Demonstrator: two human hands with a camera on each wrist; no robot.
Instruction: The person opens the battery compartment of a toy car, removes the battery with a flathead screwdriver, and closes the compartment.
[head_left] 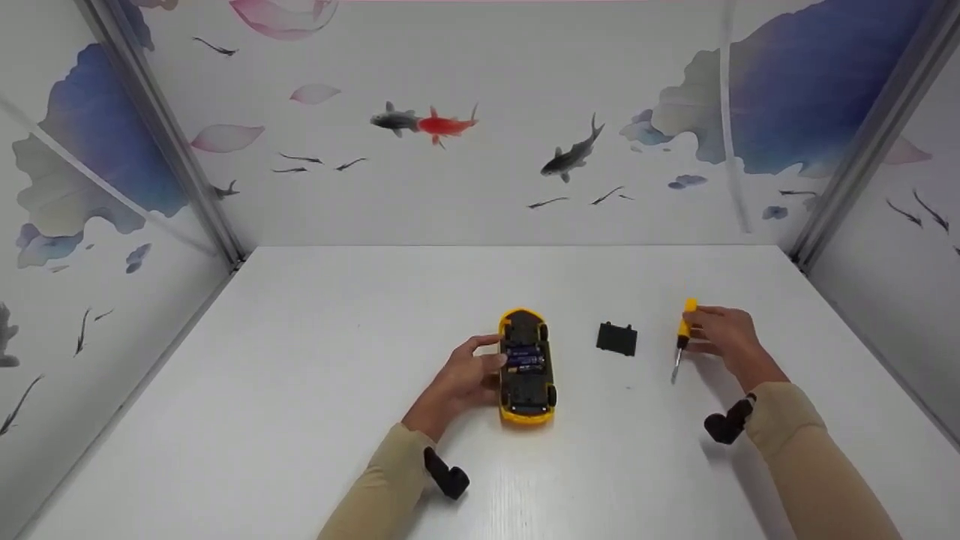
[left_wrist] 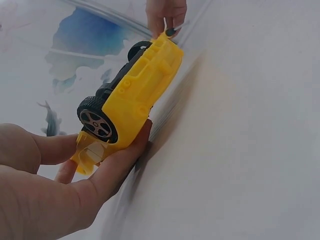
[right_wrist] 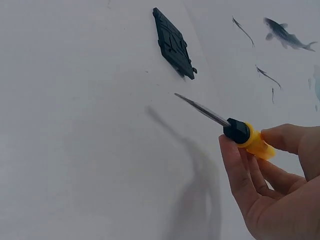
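In my left hand [head_left: 469, 375] is a yellow toy car [head_left: 526, 412], gripped by its left side with the black underside facing up. Its battery compartment lies uncovered, with blue batteries [head_left: 526, 358] inside. The left wrist view shows the car's yellow body and black wheels [left_wrist: 96, 125] above the fingers. My right hand [head_left: 726, 334] pinches a screwdriver [head_left: 683, 330] by its yellow handle, the metal shaft slanting down toward the table. Between the hands a black battery cover [head_left: 618, 339] lies on the table, apart from both; the right wrist view shows its ribbed face.
The white table [head_left: 315, 322] meets a back wall [head_left: 495, 217] painted with fish and petals. Side panels [head_left: 52, 315] stand at left and right. Black wrist cameras [head_left: 448, 474] hang from both sleeves.
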